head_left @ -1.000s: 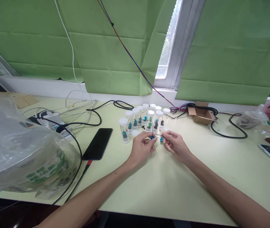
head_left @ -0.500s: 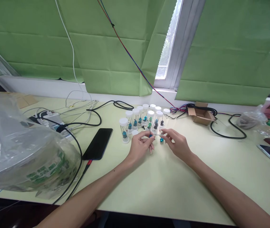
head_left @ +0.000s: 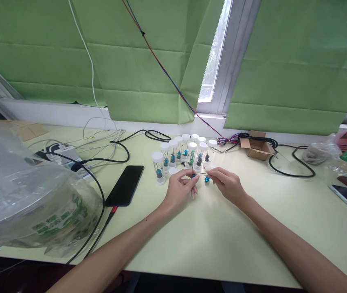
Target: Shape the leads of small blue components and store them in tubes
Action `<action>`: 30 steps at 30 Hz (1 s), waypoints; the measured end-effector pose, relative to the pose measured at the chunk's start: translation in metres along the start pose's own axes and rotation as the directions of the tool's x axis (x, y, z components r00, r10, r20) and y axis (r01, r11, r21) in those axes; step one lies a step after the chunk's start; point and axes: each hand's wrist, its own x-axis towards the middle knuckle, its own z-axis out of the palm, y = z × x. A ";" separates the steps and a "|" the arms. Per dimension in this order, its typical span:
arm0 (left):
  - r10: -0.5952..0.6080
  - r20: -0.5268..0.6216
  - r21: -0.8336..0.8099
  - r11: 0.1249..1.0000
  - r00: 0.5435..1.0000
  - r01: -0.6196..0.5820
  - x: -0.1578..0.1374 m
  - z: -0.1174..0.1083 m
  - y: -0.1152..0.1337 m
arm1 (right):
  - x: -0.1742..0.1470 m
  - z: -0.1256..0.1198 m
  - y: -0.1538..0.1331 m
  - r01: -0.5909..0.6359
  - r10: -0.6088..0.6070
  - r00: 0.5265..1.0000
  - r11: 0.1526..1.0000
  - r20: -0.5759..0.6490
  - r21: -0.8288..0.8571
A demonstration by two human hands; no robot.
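A pale green desk runs under a window hung with green paper blinds, and both forearms reach across it to meet near the middle. The left hand is closed in a pinch on a small blue bead, and the right hand pinches the other end of a thin pin or wire that runs between the two, held level, probably so the bead can slide along it. A second blue bead sits just below the wire between the fingertips; whether it hangs from the wire or lies on the desk is too small to tell. Just beyond the hands stands a cluster of clear tubes with white caps, upright, each holding a coloured bead. Left of the left hand lies a black phone, plugged into a cable; farther left a crumpled plastic bag is cut off by the frame edge.
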 end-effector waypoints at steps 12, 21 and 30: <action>-0.004 -0.003 0.011 1.000 1.000 0.004 0.000 -0.001 0.000 | 0.000 0.001 -0.005 -0.144 0.139 0.989 0.984 0.051 0.101; 0.024 -0.015 0.036 0.999 1.000 -0.023 0.000 -0.001 0.000 | 0.005 0.004 -0.017 -0.480 0.449 0.877 0.826 0.172 0.295; 0.066 -0.025 0.095 0.993 0.997 -0.063 0.001 -0.003 -0.002 | 0.013 0.002 -0.026 -0.720 0.629 0.677 0.459 0.382 0.519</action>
